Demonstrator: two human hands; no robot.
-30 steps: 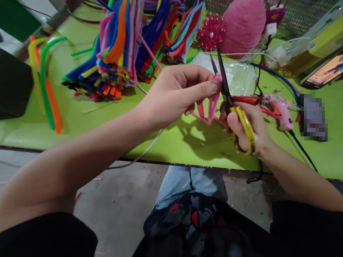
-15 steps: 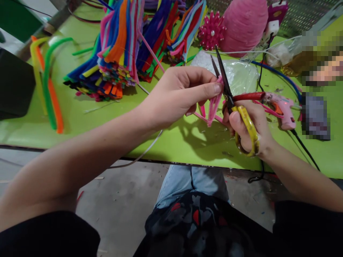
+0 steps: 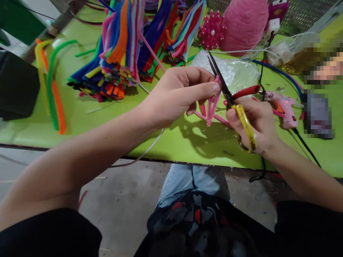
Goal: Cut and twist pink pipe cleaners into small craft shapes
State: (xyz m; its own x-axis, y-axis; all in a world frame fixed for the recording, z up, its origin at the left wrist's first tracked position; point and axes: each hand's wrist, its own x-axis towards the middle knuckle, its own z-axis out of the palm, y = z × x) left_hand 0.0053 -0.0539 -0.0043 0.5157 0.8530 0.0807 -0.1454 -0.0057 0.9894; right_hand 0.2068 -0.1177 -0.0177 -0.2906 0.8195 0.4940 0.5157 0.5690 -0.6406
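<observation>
Between thumb and fingers, my left hand [image 3: 184, 92] pinches a folded pink pipe cleaner [image 3: 211, 110] above the green table. My right hand [image 3: 257, 123] is closed round the handles of a pair of scissors [image 3: 248, 130], one yellow and one red. The dark blades point up and away, nearly together, at the pipe cleaner just beyond my left fingertips. Whether they touch it is hard to tell. Several bundles of coloured pipe cleaners [image 3: 118, 46] lie beyond my left hand.
A pink glue gun [image 3: 285, 109] with a cable lies right of my right hand. Behind stand a pink flower [image 3: 212, 30] and a large pink wrapped form [image 3: 245, 25]. A clear plastic bag [image 3: 235, 71] lies before them. Loose pipe cleaners [image 3: 50, 89] are at the left, near a dark box [image 3: 18, 85].
The scissor blades have come closer together and tilted further left. My right fingers have shifted on the handles. My left hand keeps its pinch on the pink pipe cleaner.
</observation>
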